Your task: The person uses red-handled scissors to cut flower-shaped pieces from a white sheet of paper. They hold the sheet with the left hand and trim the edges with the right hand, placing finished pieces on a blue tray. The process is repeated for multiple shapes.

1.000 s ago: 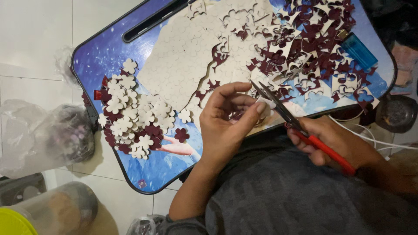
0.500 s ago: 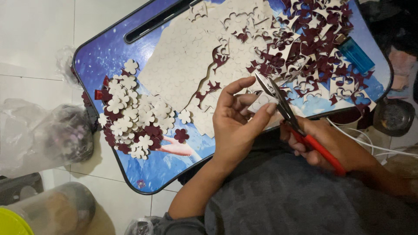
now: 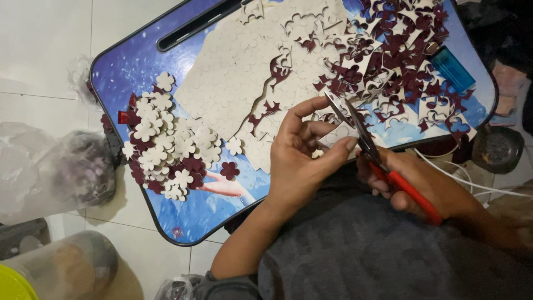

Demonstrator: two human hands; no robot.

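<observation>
The right hand (image 3: 427, 186) is closed around the red handles of the scissors (image 3: 383, 161), blades parted over a small pale piece pinched in the left hand's (image 3: 302, 161) fingertips, held up off the blue lap table (image 3: 127, 66) so the blades can work around it. Left of the scissors lies a heap of cut flower shapes (image 3: 166, 147); beyond them lie the pale sheet (image 3: 233, 72) and maroon offcuts (image 3: 400, 50).

— How many hands were in the frame?
— Two: a left hand (image 3: 302, 161) at centre and a right hand (image 3: 422, 186) to its right, with one pair of red-handled scissors (image 3: 383, 161).
— And the rest?
— One blue lap table (image 3: 133, 61), one blue lighter (image 3: 452, 68) at upper right, one pile of flower cut-outs (image 3: 166, 141) at left, too many to count, and one lone maroon flower (image 3: 229, 170) beside it
</observation>
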